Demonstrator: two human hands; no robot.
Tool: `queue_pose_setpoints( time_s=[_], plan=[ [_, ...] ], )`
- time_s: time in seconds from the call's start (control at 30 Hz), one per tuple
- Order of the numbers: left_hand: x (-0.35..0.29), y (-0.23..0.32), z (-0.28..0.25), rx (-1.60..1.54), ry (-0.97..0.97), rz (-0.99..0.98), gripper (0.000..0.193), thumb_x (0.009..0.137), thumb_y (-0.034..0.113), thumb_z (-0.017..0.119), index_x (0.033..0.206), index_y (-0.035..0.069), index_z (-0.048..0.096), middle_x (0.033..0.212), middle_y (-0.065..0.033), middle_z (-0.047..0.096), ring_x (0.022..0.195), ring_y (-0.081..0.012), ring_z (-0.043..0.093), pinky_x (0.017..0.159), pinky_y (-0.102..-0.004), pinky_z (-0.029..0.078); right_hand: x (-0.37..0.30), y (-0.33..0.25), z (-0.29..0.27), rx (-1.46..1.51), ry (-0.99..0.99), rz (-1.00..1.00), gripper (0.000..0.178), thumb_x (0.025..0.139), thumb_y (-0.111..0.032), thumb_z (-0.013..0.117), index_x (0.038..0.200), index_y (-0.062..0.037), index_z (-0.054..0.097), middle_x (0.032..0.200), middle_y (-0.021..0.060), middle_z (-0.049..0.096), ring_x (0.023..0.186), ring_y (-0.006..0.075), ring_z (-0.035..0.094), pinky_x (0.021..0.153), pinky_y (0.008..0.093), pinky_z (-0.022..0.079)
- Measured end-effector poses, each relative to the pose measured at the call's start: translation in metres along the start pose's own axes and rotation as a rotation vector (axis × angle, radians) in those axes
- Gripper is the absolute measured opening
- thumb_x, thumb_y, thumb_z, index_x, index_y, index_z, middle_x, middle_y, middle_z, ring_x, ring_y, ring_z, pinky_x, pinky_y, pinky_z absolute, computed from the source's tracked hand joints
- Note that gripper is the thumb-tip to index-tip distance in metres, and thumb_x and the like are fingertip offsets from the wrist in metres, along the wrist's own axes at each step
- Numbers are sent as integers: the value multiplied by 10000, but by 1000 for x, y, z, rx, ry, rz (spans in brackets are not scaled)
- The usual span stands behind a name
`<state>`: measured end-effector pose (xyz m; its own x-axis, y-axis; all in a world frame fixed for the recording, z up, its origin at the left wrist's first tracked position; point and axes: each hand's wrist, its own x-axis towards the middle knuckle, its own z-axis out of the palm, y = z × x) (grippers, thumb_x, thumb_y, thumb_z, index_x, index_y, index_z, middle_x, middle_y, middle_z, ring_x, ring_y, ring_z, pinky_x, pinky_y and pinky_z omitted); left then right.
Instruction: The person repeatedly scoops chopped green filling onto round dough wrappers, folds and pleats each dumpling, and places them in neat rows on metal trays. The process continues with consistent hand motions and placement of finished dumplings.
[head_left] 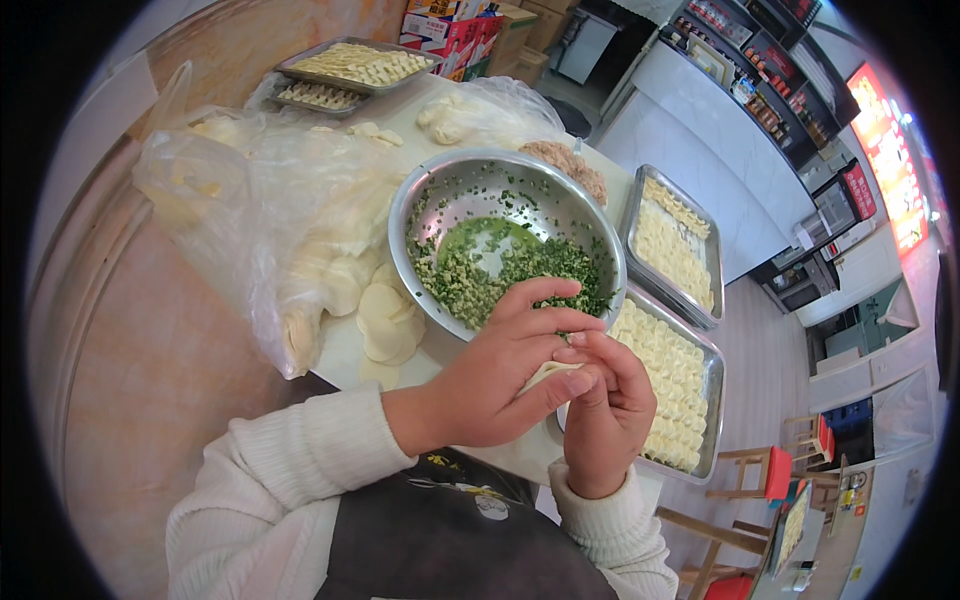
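Observation:
Close in front of me, a pale folded dumpling is pinched between the fingers of both hands. My left hand is closed on its left side, and my right hand presses its right edge. Fingers cover most of the dumpling. Just beyond them stands a steel bowl with chopped green filling and some greenish liquid at its bottom. Round dough wrappers lie loosely overlapped left of the bowl. Beside my right hand, a metal tray holds rows of dumplings.
A crumpled clear plastic bag with more wrappers covers the table's left side. Another dumpling tray sits at the right, behind the nearer one. Minced meat lies past the bowl. Stacked trays stand far left; a red-topped stool is at right.

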<state>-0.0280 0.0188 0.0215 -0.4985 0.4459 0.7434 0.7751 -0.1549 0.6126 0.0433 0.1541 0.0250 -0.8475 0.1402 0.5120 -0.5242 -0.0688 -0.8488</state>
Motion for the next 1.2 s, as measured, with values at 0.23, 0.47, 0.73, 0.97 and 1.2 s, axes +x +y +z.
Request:
queue_pose_setpoints(
  time_s=[0.23,0.47,0.73,0.97,1.2],
  plan=[
    [5,7,-11,30,-102,42,263,943,175,511,1070,10,673,1286,-141,577,1322,-369,363,1083,-470,276,3,-5,-1,287,-59,184,342,961,-46,554,1291,29,510,1163,163,643,1089,193,612,952,304,472],
    [-2,5,-4,-139,-11,-117,342,962,113,381,1168,-19,620,1313,-144,570,1400,-347,244,1150,-464,157,-5,4,4,-76,-100,-21,388,1001,-192,501,1287,69,478,1298,193,537,1174,251,551,1011,343,427],
    [-4,10,-2,-143,-39,-145,337,950,99,364,1106,-50,623,1353,-152,538,1424,-362,168,1153,-475,132,7,15,4,-148,-238,-62,633,956,-507,472,1282,35,507,1338,249,432,1267,332,421,1061,447,310],
    [-5,15,7,-143,109,-100,261,938,67,408,963,-42,644,1271,-179,580,1349,-361,283,1141,-460,169,30,3,8,-313,-323,-168,447,1004,-298,332,1097,13,640,1223,276,553,1258,432,437,1106,542,238],
    [-12,19,7,19,75,-42,259,920,48,373,903,-72,601,1088,-261,644,1145,-372,548,1133,-450,225,29,9,10,-474,-244,-265,407,955,-188,332,954,11,687,1196,287,581,1249,455,445,1101,549,271]
  ],
)
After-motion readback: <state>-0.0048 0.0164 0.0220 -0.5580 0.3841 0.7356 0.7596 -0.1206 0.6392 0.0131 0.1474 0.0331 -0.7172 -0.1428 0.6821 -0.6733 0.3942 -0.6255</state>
